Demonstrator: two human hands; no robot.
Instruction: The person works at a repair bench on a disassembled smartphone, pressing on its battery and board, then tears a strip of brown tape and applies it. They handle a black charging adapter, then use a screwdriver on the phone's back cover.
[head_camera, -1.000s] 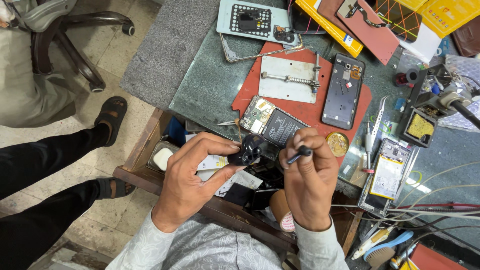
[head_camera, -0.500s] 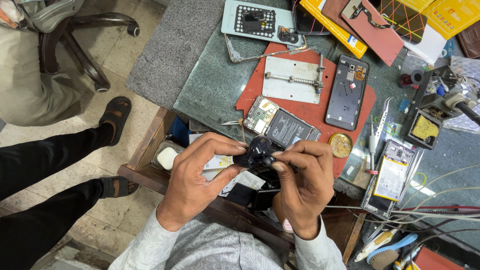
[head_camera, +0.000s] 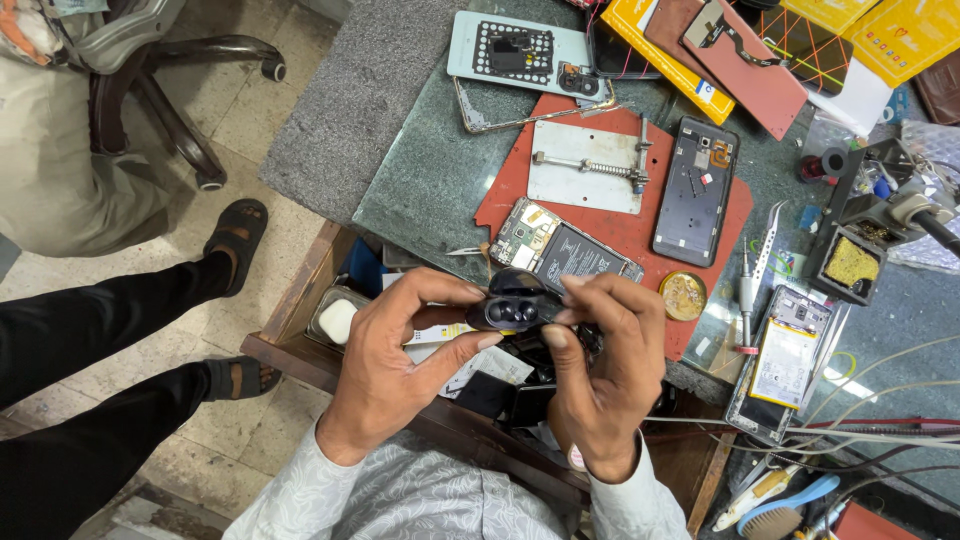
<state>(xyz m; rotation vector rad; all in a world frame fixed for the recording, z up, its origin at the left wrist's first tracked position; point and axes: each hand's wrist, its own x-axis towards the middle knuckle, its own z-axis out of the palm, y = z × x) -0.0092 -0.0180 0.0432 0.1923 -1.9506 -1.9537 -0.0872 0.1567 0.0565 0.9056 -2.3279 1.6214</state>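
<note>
Cluttered repair bench w/ a green stone top (head_camera: 420, 190) and red work mat (head_camera: 620, 225) sits under you; on the mat lie an opened phone w/ battery showing (head_camera: 565, 255), a bare phone back housing (head_camera: 695, 190) and a metal clamp jig (head_camera: 585, 165). Your left hand (head_camera: 400, 365) and right hand (head_camera: 605, 385) both pinch a small black earbud case (head_camera: 515, 308), lid flipped up, held above the bench edge, just in front of the phone. Case is open w/ both round wells facing you; I'd judge it's at the inspection stage, no tool on it yet.
</note>
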